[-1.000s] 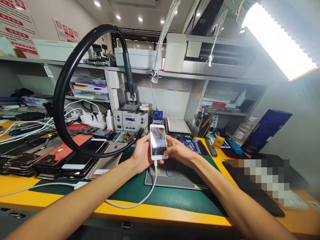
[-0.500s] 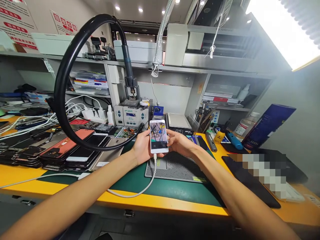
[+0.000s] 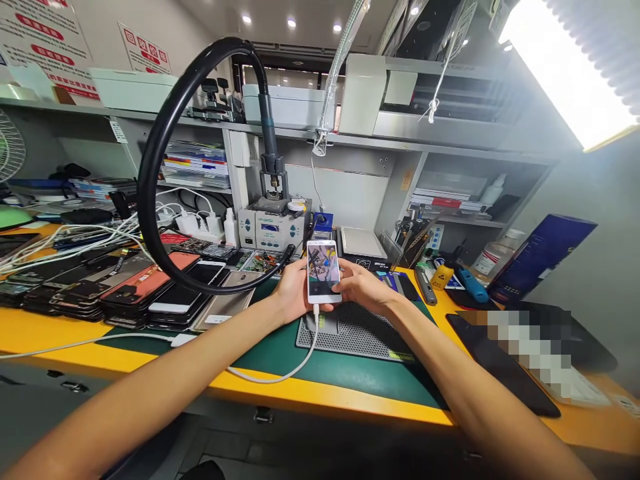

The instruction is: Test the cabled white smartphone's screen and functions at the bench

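A white smartphone (image 3: 323, 270) is held upright over the bench, its lit screen showing a picture of cluttered parts. My left hand (image 3: 295, 291) is closed around its left side and back. On the other side, my right hand (image 3: 364, 288) grips the right edge, with the thumb at the lower right of the screen. A white charging cable (image 3: 313, 343) is plugged into the phone's bottom end and curves down to the left. Below lies a grey perforated mat (image 3: 360, 337) on a green work mat (image 3: 345, 383).
Stacked phones and phone parts (image 3: 120, 293) crowd the left side. A black hose (image 3: 150, 180) loops up from the grey rework station (image 3: 273, 230). Right of my hands are a yellow bottle (image 3: 442, 277), a blue tool (image 3: 473, 285) and a dark blue box (image 3: 545, 259).
The camera view has shifted, so the scene sits slightly farther right. My right thumb has moved onto the lower part of the screen, and the picture on it differs a little.
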`<state>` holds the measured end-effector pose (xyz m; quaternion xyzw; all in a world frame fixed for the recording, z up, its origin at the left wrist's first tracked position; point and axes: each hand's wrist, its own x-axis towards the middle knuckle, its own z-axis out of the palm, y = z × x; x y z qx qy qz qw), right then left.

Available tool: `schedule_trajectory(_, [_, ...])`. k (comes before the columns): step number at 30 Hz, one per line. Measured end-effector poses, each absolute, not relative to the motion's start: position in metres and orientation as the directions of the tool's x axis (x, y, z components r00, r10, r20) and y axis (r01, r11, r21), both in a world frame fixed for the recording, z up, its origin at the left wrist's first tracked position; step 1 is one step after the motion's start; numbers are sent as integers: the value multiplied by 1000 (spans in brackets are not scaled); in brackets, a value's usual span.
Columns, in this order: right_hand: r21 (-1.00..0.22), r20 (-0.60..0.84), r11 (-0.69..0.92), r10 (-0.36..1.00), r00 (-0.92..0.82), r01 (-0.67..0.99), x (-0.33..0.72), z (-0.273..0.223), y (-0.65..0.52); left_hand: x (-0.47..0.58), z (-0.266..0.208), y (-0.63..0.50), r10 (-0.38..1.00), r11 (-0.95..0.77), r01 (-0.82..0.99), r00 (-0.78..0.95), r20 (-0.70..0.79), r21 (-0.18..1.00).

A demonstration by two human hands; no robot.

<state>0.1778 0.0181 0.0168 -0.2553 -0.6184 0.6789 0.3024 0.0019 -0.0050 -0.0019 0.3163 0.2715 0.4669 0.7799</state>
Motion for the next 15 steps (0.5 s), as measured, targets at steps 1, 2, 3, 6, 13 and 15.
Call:
schedule_trajectory(1, [-993,24,-62,726,-687,-100,178,17,18,2,-2,-5,899,364,-553,419,-128,749])
schedule_trajectory(2, [-992,21,-70,728,-685,-106,177,17,18,1,-3,-4,897,365,-549,423,-127,752])
schedule_trajectory(3, [-991,21,-77,730,-683,-112,177,17,18,1,-3,-4,894,366,-543,430,-124,756])
schedule_trajectory(6, [-989,16,-88,740,-673,-121,178,17,20,0,-2,-3,884,362,-527,455,-105,769])
schedule_trajectory(13, [-973,-38,-178,750,-660,-147,176,14,23,-6,-1,-1,850,384,-476,516,-102,792])
schedule_trajectory(15, [-960,-79,-236,747,-660,-152,176,15,23,-8,-1,1,828,404,-441,548,-116,801])
